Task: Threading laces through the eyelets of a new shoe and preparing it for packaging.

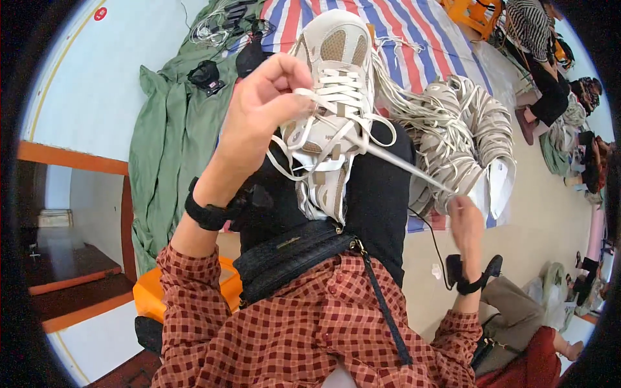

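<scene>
A white and beige sneaker (344, 48) rests on my lap, toe pointing away from me, its tongue and heel opening toward me. White shoelace crosses its front in rows, with loose loops around the tongue. My left hand (255, 113) is at the shoe's left side, thumb and forefinger pinched on the lace near the upper eyelets. From the eyelets a taut shoelace (411, 168) runs down to the right into my right hand (467, 226), which is closed on it and slightly blurred.
Several similar laced sneakers (446, 123) are heaped to the right on a striped sheet (414, 39). Green cloth (171, 142) with black items and cords lies left. An orange stool (152, 294) is beneath me. A dark waist bag (291, 249) crosses my lap. Other people sit at right.
</scene>
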{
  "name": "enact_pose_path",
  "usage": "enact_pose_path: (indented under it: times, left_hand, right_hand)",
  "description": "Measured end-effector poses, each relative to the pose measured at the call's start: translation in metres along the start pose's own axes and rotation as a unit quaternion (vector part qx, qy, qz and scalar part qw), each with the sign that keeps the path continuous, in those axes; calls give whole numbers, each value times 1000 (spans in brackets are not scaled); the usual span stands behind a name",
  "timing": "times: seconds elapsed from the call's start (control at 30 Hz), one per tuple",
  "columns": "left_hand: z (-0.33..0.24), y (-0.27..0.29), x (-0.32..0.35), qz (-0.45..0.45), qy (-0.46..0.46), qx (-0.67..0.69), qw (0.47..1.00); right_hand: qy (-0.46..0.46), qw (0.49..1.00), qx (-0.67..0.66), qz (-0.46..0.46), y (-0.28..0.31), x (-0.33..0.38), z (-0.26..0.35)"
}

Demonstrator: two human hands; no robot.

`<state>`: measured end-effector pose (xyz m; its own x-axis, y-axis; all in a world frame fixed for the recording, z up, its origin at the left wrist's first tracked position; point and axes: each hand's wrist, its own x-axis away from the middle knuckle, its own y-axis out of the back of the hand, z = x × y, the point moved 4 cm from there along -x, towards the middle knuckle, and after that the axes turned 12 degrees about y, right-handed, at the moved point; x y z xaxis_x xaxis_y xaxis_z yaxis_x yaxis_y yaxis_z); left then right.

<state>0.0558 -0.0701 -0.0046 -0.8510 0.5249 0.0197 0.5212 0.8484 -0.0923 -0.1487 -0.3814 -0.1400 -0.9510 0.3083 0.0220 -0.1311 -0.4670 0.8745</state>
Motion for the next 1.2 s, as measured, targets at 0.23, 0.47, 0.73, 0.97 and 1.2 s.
enact_pose_path:
  times: [0.23, 0.47, 0.73, 0.97, 1.2]
  left_hand:
    - [36, 10, 19, -124, -121, -205, 963]
    - [59, -20, 64, -142, 45, -338, 929]
    - [57, -43, 45, -214, -66, -530, 818]
    - [54, -38, 39, -74, -44, -416, 905]
    - [13, -1, 79, 113, 248, 82, 959]
  right_hand:
    - [-42, 981, -98, 164, -28, -2, -103]
    - [303, 916, -206, -164, 15, -41, 116]
    - [383, 907, -39, -170, -10, -70, 161]
    - [260, 908, -203, -257, -12, -91, 159]
    - [307, 905, -144, -257, -16, -95, 178]
